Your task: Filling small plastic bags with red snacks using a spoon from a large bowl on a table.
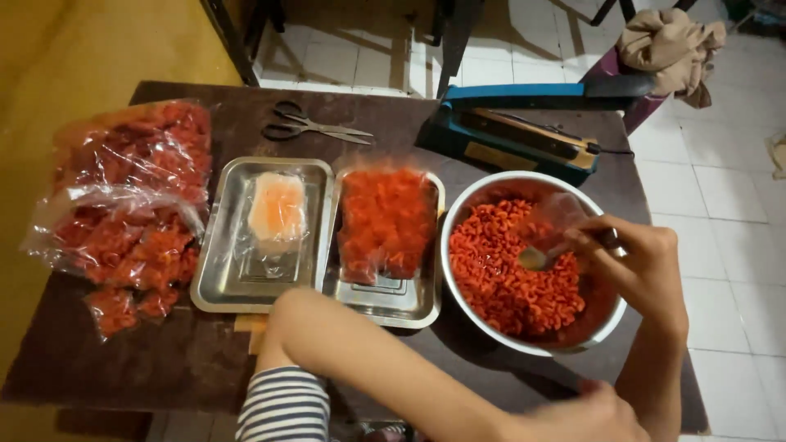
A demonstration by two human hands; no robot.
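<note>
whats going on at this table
A person's right hand holds a spoon over a metal bowl of red-orange snack pieces. The left hand sits low at the near table edge, blurred. Two steel trays lie beside the bowl, one tray carrying a filled bag. More filled bags are piled at the far left, with scissors and a blue heat sealer behind.

The right hand [647, 266] holds a spoon [540, 257] over red snacks [508, 270] in a bowl [458, 214]; left hand [573, 417] blurred, perhaps empty.
</note>
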